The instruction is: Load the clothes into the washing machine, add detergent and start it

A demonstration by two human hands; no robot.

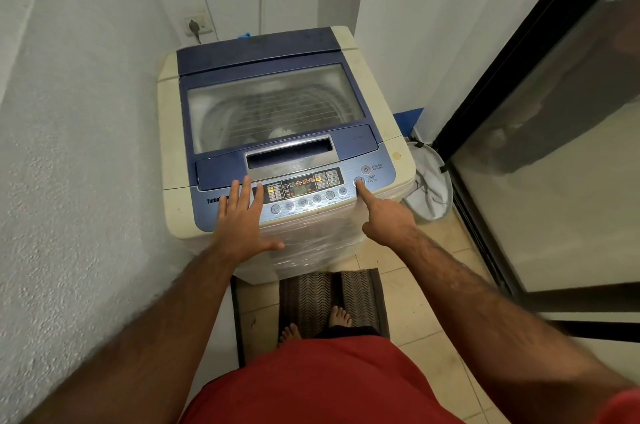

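A cream top-loading washing machine (401, 150) with a blue lid (277, 42) stands in front of me. The lid is closed, and pale clothes show dimly through its window (273, 105). The control panel (301, 186) along the front edge has lit indicator lights. My left hand (242, 219) lies flat on the panel's left end with fingers spread and holds nothing. My right hand (384, 215) is curled with the index finger extended, its tip on the round start/pause button (358, 180). No detergent container is in view.
A rough white wall runs close on the left, with a plugged wall socket (198, 25) behind the machine. A dark-framed glass sliding door (519, 112) stands on the right. A grey mesh laundry basket (429, 181) leans beside the machine. My bare feet stand on a striped mat (360, 288).
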